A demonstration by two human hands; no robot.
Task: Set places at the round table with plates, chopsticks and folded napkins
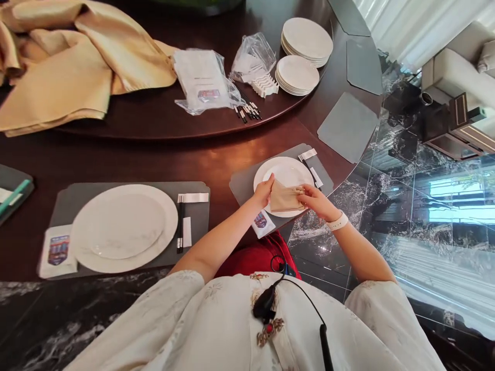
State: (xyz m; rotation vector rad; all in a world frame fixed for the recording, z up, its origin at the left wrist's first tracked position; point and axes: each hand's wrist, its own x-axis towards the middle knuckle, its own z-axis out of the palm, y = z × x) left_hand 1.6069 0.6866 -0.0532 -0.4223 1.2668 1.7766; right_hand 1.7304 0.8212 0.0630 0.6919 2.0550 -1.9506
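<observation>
I've got the left hand [264, 191] and right hand [317, 201] both gripping a tan napkin [284, 199] over a white plate [263, 175]. Below, a gray mat [240, 186] on a dark, shiny table [216, 161]; beyond, I see veined floor tiles [340, 226], a pale sofa [450, 64], white curtains [394, 31].

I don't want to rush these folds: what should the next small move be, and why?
Probably have the right hand even up the tan napkin's layers while the left hand steadies the opposite side: both hands hold it over the white plate, and its layers look bunched at the right hand's fingers.
</observation>
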